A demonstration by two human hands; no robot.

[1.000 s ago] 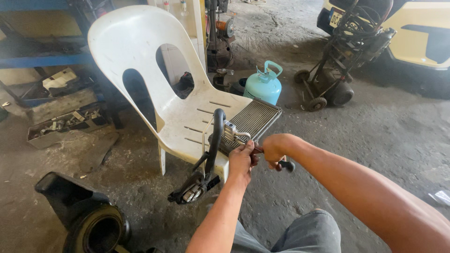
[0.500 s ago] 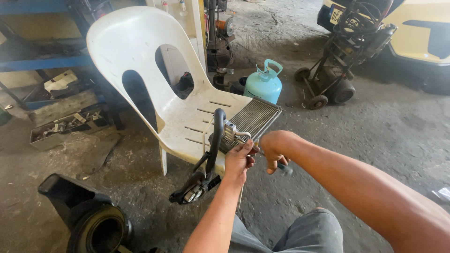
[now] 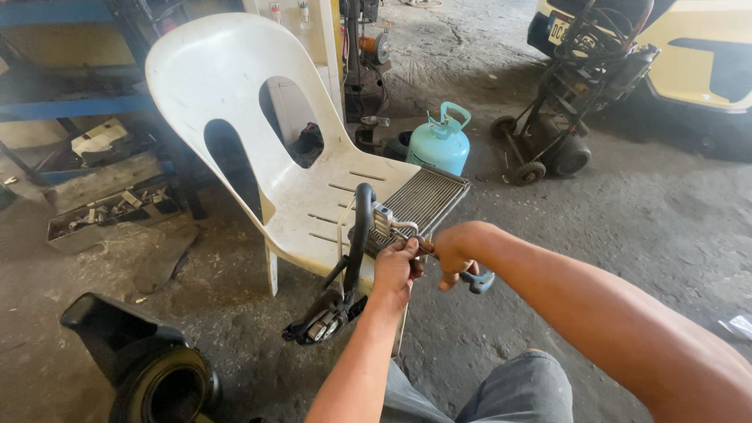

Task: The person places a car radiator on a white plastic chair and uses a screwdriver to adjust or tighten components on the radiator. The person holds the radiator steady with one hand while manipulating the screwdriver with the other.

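1. At the near left, one black blower housing (image 3: 149,368) lay on the concrete floor (image 3: 627,235), its round opening facing up.
2. Farther back on the left, one shallow grey tray (image 3: 86,223) of small metal parts sat on the floor below a blue shelf (image 3: 70,106).
3. One white plastic chair (image 3: 258,133) stood left of centre, its seat facing the person.
4. One finned silver evaporator core (image 3: 427,196) rested on the right front part of the chair seat, its far corner overhanging the edge.
5. One black hose (image 3: 359,227) curved up from the near end of the core and dropped to a black connector block (image 3: 325,321) hanging in front of the seat.
6. The left hand (image 3: 395,270) was closed around the metal fitting at the near end of the core, fingers wrapped tight on it.
7. Just right of it, the right hand (image 3: 454,254) was clenched on one tool (image 3: 474,278) with a dark blue-grey handle; the handle end stuck out below the fist and the working end pointed toward the fitting. The two hands were almost touching.
8. One teal gas cylinder (image 3: 440,141) stood on the floor just beyond the chair, on the right.
9. Farther right, one black wheeled cart (image 3: 564,110) carrying hoses stood in front of one yellow vehicle (image 3: 697,55).
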